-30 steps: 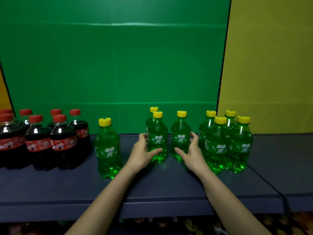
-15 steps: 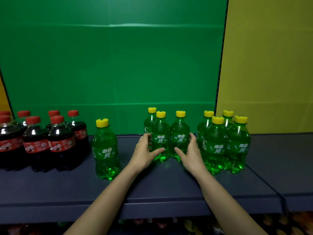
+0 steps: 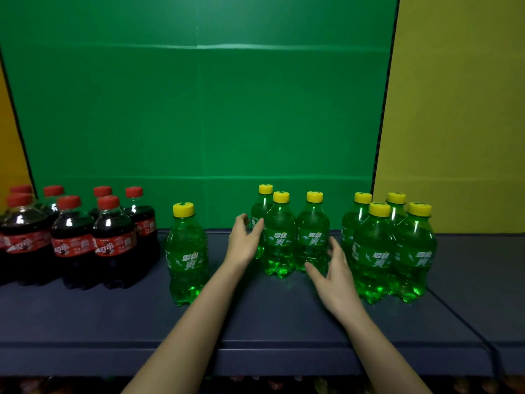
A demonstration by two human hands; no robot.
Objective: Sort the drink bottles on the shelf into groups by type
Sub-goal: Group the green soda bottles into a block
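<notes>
On the dark shelf (image 3: 255,317) stand several dark cola bottles (image 3: 113,243) with red caps at the left. One green bottle (image 3: 186,254) with a yellow cap stands alone left of centre. Three green bottles (image 3: 279,245) stand together in the middle. A cluster of several green bottles (image 3: 377,251) stands at the right. My left hand (image 3: 244,240) is open, its fingers against the left side of the middle group. My right hand (image 3: 335,271) is open just right of that group, fingers spread, slightly off the bottles.
A green backdrop (image 3: 199,109) rises behind the shelf, with a yellow panel (image 3: 454,109) to the right. A second shelf section (image 3: 483,280) adjoins on the right. Blurred goods show on a lower shelf beneath the front edge.
The middle green bottles were pushed closer together. My right hand has drawn back from them toward me; my left hand stays at their left side.
</notes>
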